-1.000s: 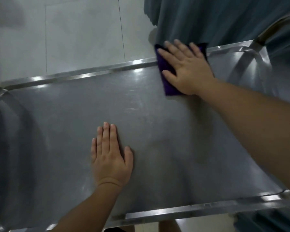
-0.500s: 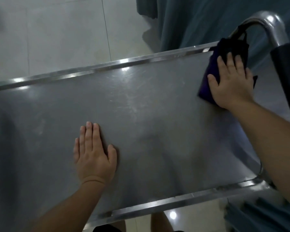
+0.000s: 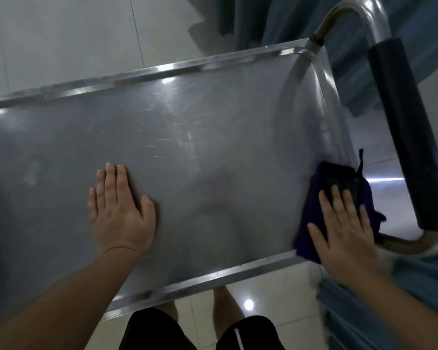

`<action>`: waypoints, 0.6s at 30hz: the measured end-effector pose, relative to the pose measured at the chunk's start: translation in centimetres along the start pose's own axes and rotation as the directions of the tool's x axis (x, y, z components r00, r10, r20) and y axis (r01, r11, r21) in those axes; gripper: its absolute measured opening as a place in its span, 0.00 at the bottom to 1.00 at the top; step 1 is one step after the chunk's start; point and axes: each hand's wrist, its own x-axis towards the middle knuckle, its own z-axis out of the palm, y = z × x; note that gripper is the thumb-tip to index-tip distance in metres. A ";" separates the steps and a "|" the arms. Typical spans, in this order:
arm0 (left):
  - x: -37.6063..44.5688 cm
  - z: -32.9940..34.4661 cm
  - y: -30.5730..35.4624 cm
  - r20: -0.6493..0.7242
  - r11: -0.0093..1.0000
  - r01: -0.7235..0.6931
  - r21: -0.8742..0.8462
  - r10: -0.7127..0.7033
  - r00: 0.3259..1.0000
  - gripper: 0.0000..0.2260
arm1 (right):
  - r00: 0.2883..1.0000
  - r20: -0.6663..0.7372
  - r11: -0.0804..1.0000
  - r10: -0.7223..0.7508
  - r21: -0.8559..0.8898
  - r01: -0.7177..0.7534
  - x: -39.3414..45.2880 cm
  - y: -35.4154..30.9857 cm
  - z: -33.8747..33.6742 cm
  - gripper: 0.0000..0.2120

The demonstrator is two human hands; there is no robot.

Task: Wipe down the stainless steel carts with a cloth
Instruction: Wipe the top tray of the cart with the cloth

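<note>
The stainless steel cart's top shelf [image 3: 213, 147] fills most of the view, with raised rims along its far and near edges. A dark purple cloth [image 3: 336, 188] lies at the shelf's near right corner, partly over the right rim. My right hand [image 3: 344, 231] presses flat on the cloth with straight, spread fingers. My left hand [image 3: 119, 210] rests flat on the bare steel left of centre, fingers straight and together.
The cart's tubular handle with a dark foam sleeve [image 3: 405, 137] stands at the right end. A blue-green curtain [image 3: 276, 18] hangs beyond the far right corner. Pale floor tiles [image 3: 74, 34] lie around the cart, and my legs in black shorts [image 3: 200, 329] stand at the near rim.
My right hand has dragged the cloth from the far rim to the far right corner, then down the right edge to the near right corner. My left hand has stayed flat on the shelf.
</note>
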 end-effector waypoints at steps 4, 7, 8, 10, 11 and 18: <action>0.0 0.0 0.0 0.006 1.000 -0.003 0.004 0.003 1.000 0.36 | 0.993 0.057 0.991 -0.102 -0.078 0.106 -0.6 0.6 0.2 0.34; 0.1 0.1 -0.3 0.036 1.000 -0.011 0.028 0.010 0.999 0.36 | 0.962 0.042 0.957 -0.271 -0.094 0.273 3.7 -0.1 -1.1 0.34; 0.1 0.1 -0.3 0.040 0.999 -0.011 0.032 0.009 0.999 0.36 | 0.950 0.031 0.945 -0.309 -0.097 0.311 5.9 -0.9 -1.8 0.33; 0.0 0.0 -0.3 0.045 0.999 -0.009 0.036 0.007 0.999 0.36 | 0.940 -0.011 0.935 -0.341 -0.107 0.338 10.9 -3.1 -3.4 0.33; 0.1 0.0 -0.2 0.047 0.999 -0.007 0.036 0.005 0.999 0.36 | 0.937 -0.035 0.933 -0.348 -0.112 0.342 13.5 -4.3 -4.1 0.33; 0.2 -0.1 0.0 0.041 1.000 -0.001 0.030 0.000 0.999 0.36 | 0.946 -0.117 0.952 -0.303 -0.073 0.296 29.0 -10.5 -9.1 0.34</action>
